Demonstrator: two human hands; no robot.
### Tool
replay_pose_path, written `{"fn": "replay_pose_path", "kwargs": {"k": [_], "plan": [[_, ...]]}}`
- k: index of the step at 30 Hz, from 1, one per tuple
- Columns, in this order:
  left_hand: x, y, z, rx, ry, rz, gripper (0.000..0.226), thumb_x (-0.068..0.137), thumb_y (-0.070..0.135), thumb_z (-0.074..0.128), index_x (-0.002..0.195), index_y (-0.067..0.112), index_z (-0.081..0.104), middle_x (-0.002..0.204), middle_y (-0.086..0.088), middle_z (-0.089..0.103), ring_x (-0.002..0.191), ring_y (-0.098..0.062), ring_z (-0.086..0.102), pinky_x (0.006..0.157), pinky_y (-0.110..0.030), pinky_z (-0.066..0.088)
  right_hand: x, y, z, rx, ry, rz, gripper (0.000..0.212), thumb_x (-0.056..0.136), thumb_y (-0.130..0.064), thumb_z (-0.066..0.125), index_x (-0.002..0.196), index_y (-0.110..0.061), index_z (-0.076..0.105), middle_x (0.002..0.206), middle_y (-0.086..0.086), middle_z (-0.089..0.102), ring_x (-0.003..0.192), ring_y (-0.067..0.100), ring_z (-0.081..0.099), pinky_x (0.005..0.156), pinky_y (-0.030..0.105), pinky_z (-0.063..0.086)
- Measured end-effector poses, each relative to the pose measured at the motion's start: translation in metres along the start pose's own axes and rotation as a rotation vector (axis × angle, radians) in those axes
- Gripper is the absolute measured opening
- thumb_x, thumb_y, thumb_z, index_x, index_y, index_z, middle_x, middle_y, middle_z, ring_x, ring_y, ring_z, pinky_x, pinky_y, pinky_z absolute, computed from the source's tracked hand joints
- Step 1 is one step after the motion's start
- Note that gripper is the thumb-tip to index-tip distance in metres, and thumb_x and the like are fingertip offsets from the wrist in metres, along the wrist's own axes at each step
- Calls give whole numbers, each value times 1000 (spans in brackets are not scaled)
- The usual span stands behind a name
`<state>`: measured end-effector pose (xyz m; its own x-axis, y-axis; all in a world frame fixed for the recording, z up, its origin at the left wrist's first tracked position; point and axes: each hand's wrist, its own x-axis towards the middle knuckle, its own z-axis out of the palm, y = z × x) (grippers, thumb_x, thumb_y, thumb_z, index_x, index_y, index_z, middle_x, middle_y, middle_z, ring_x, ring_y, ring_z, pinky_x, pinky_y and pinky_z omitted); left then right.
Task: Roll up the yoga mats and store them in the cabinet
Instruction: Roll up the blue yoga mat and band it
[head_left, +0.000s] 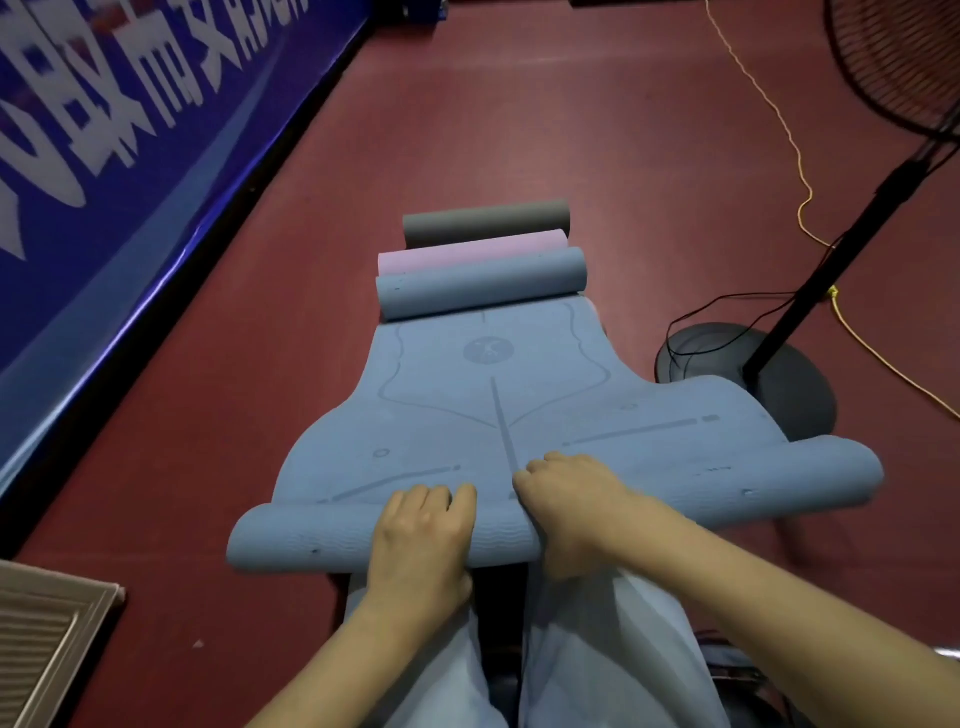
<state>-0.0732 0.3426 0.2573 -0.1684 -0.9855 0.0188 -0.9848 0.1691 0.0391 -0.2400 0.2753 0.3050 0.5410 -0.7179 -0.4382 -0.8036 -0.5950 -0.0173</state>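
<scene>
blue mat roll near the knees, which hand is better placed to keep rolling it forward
Neither hand alone. Left hand and right hand both grip the blue mat roll near its middle. The right sits slightly further forward, so at most a slight edge. Both long ends stick out unsupported, so rolling with both looks best.

- A dark red floor (519, 130) fills most of the frame.
- A blue yoga mat (498, 405) lies on it at centre, partly unrolled, its near end rolled up at lower centre.
- Three rolled mats lie side by side just above centre: a blue roll (480, 286), a pink roll (467, 254) and a grey roll (485, 221).
- A fan's round base (789, 384) stands at right, beside the mat.
- A yellow cord (779, 119) trails along the right side.
- A slatted panel (41, 634) sits at lower left.
</scene>
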Motion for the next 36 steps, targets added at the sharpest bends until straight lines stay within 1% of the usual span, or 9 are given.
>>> {"fn": "replay_pose_path", "kwargs": {"k": [2,7,13,18,21,24,28,33,36], "plan": [[8,1,-12,-3,-102,-17,49,44,10,75,84,21,49,71,1,57,69,-26,57,61,-32,33,-7,-10,21,-83,299,35,53,56,-20,79,102,-17,52,102,7,53,97,29,51,75,39,39],[27,3,-28,17,-190,5,33,72,21,63,96,22,40,99,1,64,96,-26,62,68,-32,33,-4,-14,52,-126,582,63,44,38,-7,64,78,-18,51,75,3,49,70,26,48,65,36,34],[23,-7,-6,-44,-21,25,47,54,21,63,100,23,54,99,3,46,92,-24,47,74,-33,28,18,2,6,-56,153,-83,43,72,-23,74,108,-18,53,109,4,58,101,27,59,82,37,41],[20,-7,4,-8,96,60,55,35,17,72,89,16,60,77,-2,52,67,-27,50,60,-37,40,44,15,-15,116,-219,-38,46,56,-32,81,97,-22,62,92,0,67,82,24,67,75,37,60],[26,-9,3,39,77,60,52,31,12,71,80,17,56,67,-1,51,59,-27,50,56,-34,37,41,10,-12,66,-126,-30,43,62,-31,80,100,-21,62,98,1,66,89,25,67,72,32,53],[37,-9,-2,47,-3,75,48,35,15,70,75,22,45,63,1,53,58,-25,54,58,-31,33,26,2,5,17,197,1,36,70,-25,72,99,-20,53,101,2,62,95,27,64,73,32,44],[49,-4,-16,113,-117,100,31,72,20,64,90,20,38,91,0,63,85,-26,62,69,-32,29,20,-2,29,-95,499,-26,55,32,-17,82,78,-21,52,70,0,56,65,23,57,56,31,33],[50,-6,-12,-27,-58,39,32,69,22,68,93,23,46,92,4,62,88,-23,58,69,-31,27,28,10,0,30,202,-69,33,67,-27,69,91,-24,47,97,0,62,93,25,60,69,32,38],[44,-11,2,-35,45,18,42,44,18,72,83,21,57,75,6,57,74,-23,54,63,-31,30,45,18,-20,145,-83,-35,38,62,-27,74,97,-26,59,94,-2,65,85,23,65,65,30,48]]}}
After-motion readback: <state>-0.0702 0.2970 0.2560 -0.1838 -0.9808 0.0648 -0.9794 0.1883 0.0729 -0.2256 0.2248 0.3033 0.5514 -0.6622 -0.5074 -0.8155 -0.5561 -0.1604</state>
